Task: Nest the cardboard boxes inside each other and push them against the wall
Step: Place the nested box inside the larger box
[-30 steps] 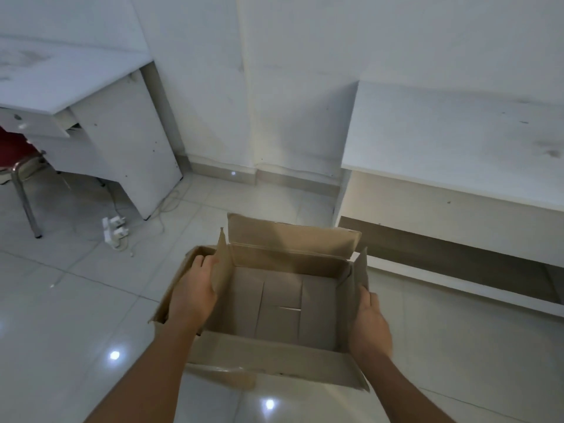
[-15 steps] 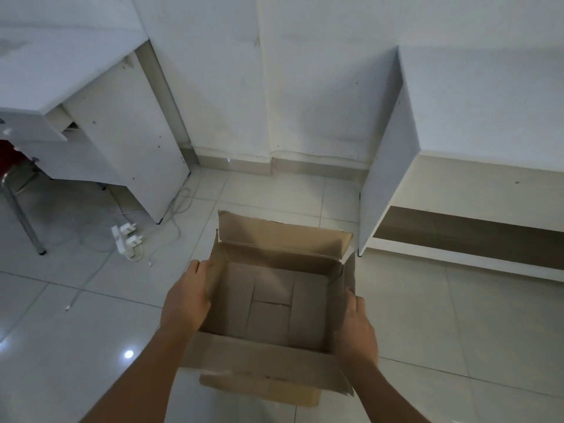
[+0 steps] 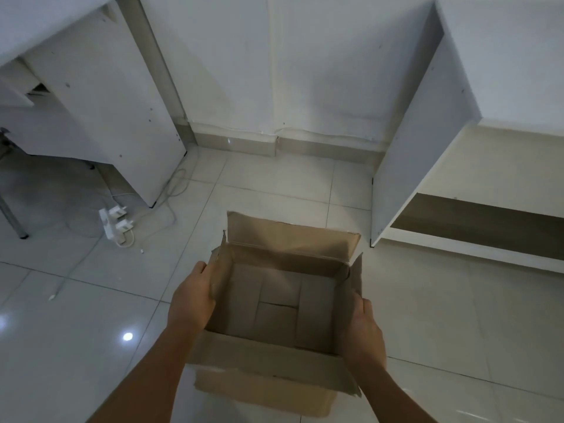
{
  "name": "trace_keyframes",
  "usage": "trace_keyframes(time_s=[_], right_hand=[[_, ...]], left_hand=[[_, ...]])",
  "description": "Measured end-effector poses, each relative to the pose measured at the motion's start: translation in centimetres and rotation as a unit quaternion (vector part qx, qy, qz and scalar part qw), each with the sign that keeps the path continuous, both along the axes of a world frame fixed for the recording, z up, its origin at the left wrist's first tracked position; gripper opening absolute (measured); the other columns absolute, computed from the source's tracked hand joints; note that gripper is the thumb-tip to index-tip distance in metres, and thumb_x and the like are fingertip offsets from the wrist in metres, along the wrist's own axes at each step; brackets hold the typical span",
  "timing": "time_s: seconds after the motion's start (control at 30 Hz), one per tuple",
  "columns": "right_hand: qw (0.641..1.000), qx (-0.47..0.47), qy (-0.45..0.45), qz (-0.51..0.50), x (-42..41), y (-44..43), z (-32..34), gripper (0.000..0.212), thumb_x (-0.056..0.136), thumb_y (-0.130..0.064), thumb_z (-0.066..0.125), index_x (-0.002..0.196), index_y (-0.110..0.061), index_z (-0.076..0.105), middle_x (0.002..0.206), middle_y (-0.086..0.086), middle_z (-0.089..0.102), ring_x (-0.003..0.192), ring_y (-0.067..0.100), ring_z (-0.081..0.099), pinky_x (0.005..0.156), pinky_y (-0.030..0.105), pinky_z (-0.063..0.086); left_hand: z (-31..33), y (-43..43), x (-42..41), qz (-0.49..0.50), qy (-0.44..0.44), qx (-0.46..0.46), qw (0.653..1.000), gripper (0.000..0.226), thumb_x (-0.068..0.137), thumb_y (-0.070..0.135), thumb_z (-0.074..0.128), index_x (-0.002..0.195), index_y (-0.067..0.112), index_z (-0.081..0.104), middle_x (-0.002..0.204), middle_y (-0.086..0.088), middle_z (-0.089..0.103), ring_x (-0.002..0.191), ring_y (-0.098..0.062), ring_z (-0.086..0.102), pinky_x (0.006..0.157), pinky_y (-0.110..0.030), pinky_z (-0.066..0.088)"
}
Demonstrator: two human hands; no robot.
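One white wall fills the far side, a grey skirting strip along its foot. Glossy pale floor tiles run from it toward the camera, catching ceiling-light glints. Left, a white desk with a side panel reaching the floor; right, a white cabinet with a dark open shelf low down. Floor between the two pieces is bare up to the wall.

Cardboard box, brown, open-topped, near the middle of view, short of the wall and nearer the cabinet than the desk. Far flap stands up; near flap folds outward and down. Inside shows only the crossed bottom flaps. Cannot tell whether it rests on the floor or is lifted.

Left hand clasps the box's left wall, fingers wrapped over the side flap. Right hand presses the right wall, fingers curled on the outside edge.

White power strip with plugs lies by the desk foot, cables trailing across the tiles.
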State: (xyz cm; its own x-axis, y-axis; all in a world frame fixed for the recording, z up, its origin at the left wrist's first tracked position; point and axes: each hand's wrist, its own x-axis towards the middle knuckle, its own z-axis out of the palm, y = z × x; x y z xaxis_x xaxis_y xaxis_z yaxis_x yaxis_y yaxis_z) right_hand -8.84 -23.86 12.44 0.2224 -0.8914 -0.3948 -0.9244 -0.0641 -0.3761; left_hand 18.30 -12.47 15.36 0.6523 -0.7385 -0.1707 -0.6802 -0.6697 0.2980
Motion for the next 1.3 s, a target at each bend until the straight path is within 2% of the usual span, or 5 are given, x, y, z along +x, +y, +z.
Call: trace_keyframes(time_s=[0.43,0.73,0.9,1.03,1.3], right_hand=[[0.998,-0.036,0.049,0.003,0.2,0.4,-10.4,0.068,0.09,-0.007,0.052,0.149,-0.021,0.019,0.145,0.002,0.039,0.119,0.023,0.051,0.093,0.041,0.052],[0.974,-0.107,0.182,0.081,0.6,1.1,-17.3,0.079,0.094,-0.014,0.045,0.152,-0.018,-0.008,0.164,0.001,-0.002,0.151,0.022,-0.004,0.122,0.045,0.003],[0.948,-0.133,0.254,0.139,0.4,1.3,-19.6,0.081,0.095,-0.021,0.037,0.142,-0.016,-0.028,0.161,0.006,-0.018,0.146,0.027,-0.024,0.113,0.055,-0.019],[0.921,-0.139,0.321,0.173,0.2,1.3,-20.9,0.076,0.096,-0.025,0.03,0.143,-0.016,-0.029,0.157,0.012,-0.028,0.135,0.036,-0.038,0.099,0.06,-0.032],[0.887,-0.139,0.39,0.206,0.4,1.1,-21.5,0.07,0.097,-0.037,0.027,0.15,-0.01,-0.01,0.145,0.024,-0.037,0.141,0.044,-0.028,0.106,0.065,-0.022]], left_hand=[[-11.8,0.2,1.7,-0.023,0.038,0.04,0.998,0.048,0.093,0.006,0.048,0.139,0.018,0.038,0.126,-0.009,0.056,0.096,-0.025,0.063,0.087,-0.04,0.056],[-18.1,0.3,2.4,-0.042,0.024,0.048,0.998,0.063,0.089,0.001,0.056,0.144,0.018,0.031,0.14,-0.001,0.043,0.106,-0.019,0.059,0.091,-0.03,0.054],[-20.8,0.7,2.8,-0.13,-0.13,0.118,0.976,0.07,0.085,0.014,0.064,0.145,0.023,0.03,0.145,0.002,0.042,0.139,-0.019,0.031,0.12,-0.043,0.014],[-22.6,1.4,3.0,-0.166,-0.191,0.203,0.946,0.088,0.082,0.026,0.065,0.151,0.023,0.01,0.155,0.0,0.028,0.149,-0.028,0.003,0.111,-0.059,-0.014],[-23.4,2.4,3.1,-0.172,-0.212,0.263,0.925,0.085,0.091,0.03,0.051,0.151,0.022,-0.009,0.161,-0.005,-0.012,0.144,-0.038,-0.022,0.108,-0.066,-0.016]])
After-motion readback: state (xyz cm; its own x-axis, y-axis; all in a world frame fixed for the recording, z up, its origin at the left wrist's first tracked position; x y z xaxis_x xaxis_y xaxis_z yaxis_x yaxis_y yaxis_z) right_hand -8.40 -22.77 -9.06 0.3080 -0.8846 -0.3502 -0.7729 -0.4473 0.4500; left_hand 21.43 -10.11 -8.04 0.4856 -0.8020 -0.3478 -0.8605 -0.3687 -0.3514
